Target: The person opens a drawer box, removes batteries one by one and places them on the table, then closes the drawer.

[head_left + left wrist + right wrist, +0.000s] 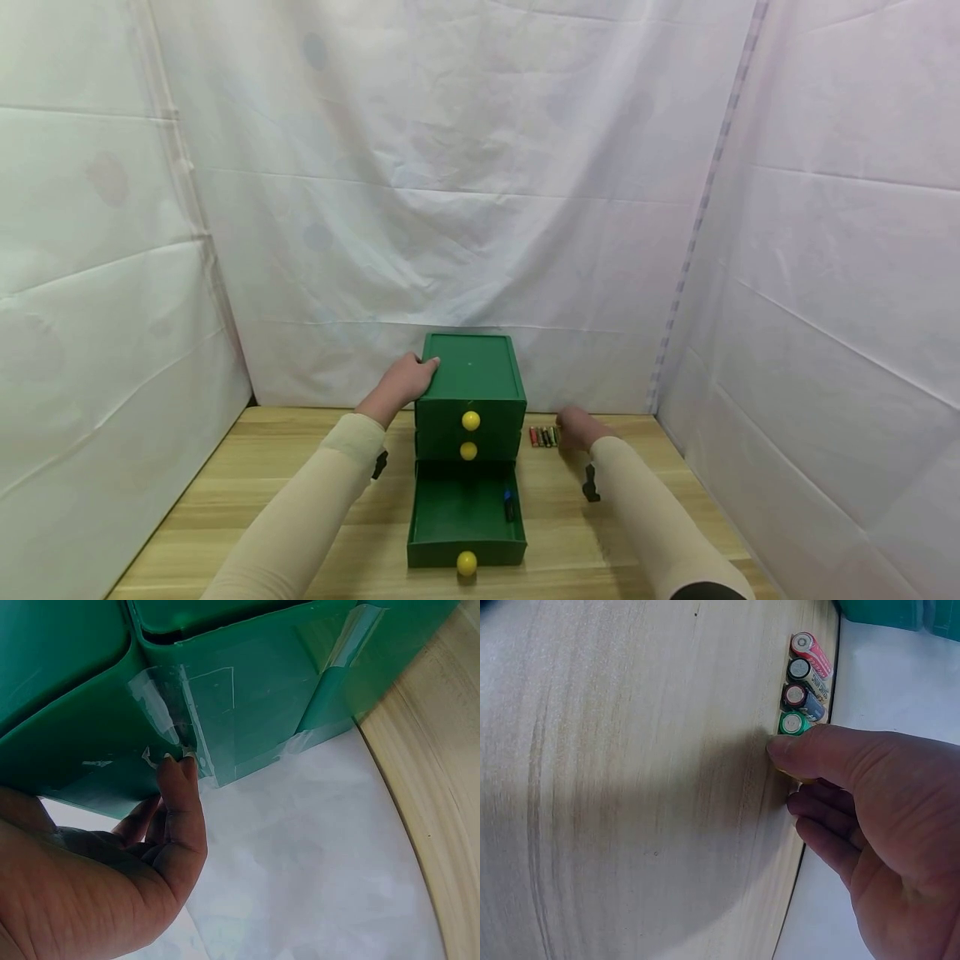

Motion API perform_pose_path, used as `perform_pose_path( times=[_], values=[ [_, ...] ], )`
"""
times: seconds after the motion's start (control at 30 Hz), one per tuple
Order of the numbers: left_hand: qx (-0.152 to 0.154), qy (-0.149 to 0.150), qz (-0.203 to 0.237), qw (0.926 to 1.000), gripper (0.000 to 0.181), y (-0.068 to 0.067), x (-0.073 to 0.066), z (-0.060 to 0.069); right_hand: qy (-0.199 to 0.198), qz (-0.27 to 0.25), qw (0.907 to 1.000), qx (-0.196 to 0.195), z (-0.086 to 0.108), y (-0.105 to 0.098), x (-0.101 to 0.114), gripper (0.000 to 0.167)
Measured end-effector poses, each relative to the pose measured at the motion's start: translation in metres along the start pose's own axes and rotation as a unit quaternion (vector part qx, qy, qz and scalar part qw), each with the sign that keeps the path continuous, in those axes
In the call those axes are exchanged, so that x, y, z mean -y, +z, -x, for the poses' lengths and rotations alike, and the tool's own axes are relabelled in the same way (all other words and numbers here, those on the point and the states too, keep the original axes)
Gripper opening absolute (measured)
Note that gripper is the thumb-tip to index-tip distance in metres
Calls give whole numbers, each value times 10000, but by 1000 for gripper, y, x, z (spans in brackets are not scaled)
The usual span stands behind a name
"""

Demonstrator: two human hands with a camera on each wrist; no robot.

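Observation:
A green drawer cabinet (472, 367) with yellow round knobs stands on the table, its bottom drawer (457, 518) pulled out. My left hand (408, 377) grips the cabinet's upper left edge, thumb on top. In the left wrist view its fingers (184, 802) bend against the taped side wall. To the right of the cabinet, my right hand (579, 428) is at the end of a row of batteries (545, 437). Thumb and fingers pinch a battery there, mostly hidden; only a yellowish sliver shows. Beside the thumb stands a green-ended battery (793, 722), then several others up to a red one (810, 651).
A small blue and black object (510, 506) lies at the right side inside the bottom drawer. The wooden table (300, 475) meets a white cloth wall (465, 250) behind the cabinet, with cloth at both sides too.

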State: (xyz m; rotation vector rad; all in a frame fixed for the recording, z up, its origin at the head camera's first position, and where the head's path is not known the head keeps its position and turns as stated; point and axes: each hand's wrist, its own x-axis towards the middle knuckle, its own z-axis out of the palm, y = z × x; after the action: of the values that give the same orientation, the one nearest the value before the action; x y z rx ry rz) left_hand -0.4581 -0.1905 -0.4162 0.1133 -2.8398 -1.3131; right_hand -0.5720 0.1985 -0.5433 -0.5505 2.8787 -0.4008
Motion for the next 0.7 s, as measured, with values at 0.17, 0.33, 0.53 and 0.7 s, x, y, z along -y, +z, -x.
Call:
perform_pose_path(
  times=[0.17,0.33,0.53,0.7],
  values=[
    [-7,-3,-15,10000,76,0,-1,0,-108,-33,9998,-136,2,2,-3,45],
    [0,1,-32,10000,77,1,-1,0,-81,-442,9985,-328,5,4,-8,56],
    [-12,-6,-54,10000,77,0,-1,1,-391,-334,9966,-650,20,-12,9,47],
    [-8,-4,-67,10000,76,0,-1,1,-424,-472,9949,-789,34,-26,26,36]
  ],
)
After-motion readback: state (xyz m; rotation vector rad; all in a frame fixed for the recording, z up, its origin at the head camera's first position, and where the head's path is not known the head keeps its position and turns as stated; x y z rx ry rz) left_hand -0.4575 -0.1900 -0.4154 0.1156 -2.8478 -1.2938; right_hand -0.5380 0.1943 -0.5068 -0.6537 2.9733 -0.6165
